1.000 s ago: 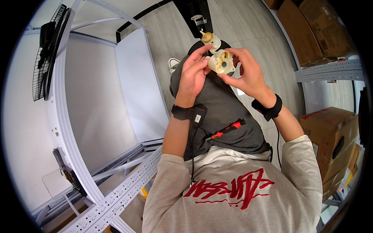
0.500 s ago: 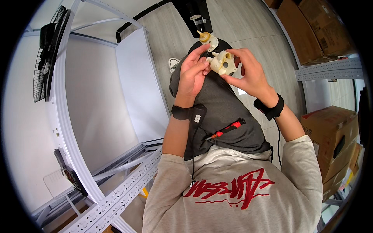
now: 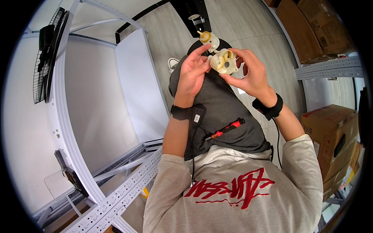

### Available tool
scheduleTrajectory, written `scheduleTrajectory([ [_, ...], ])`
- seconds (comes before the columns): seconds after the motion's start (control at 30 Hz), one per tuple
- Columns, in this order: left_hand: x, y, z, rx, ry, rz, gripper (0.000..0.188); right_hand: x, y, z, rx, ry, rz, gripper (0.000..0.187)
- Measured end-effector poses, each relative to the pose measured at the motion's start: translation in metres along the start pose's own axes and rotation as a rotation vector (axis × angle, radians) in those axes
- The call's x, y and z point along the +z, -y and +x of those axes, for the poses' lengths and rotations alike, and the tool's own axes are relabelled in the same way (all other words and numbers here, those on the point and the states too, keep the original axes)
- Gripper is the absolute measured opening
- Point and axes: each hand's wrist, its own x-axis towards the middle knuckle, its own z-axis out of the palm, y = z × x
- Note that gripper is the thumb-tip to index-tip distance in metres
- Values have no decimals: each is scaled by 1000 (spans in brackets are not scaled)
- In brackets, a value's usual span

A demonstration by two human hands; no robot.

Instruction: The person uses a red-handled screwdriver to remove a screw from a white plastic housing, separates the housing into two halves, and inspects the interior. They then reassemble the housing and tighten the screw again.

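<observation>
Between my hands, above my lap, is a cream plastic housing (image 3: 223, 66) with a hollow inside, small lugs and yellowish grease. My right hand (image 3: 254, 73) grips its right side, thumb below and fingers above. Closed at its left edge are the thumb and fingertips of my left hand (image 3: 190, 79), with the index finger stretched out past it. Just beyond lies a second cream part (image 3: 210, 40) with a yellow-brown greasy round piece and a stem, resting on a black round surface (image 3: 223, 45). A red and black screwdriver (image 3: 227, 129) lies across my lap.
A metal shelf frame (image 3: 83, 163) stands at the left, with a black fan grille (image 3: 46, 58) by the wall and a circuit board (image 3: 71, 178) lower down. Cardboard boxes (image 3: 330, 136) line the right. Black cables hang from the straps on both wrists.
The housing has turned and tilted slightly between my fingers, so more of its hollow, greasy inside shows. Both hands keep nearly the same place; the screwdriver has not moved.
</observation>
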Motion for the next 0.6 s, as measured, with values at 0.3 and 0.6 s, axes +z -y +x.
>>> scheduleTrajectory([
  [0.3, 9, -1, 0, 13, -16, -6, 51, 1, 1, 2, 0, 22, 21, 58],
  [0.6, 8, -3, 0, 23, -65, -60, 61, 2, 0, -1, 16, 62, 3, 60],
])
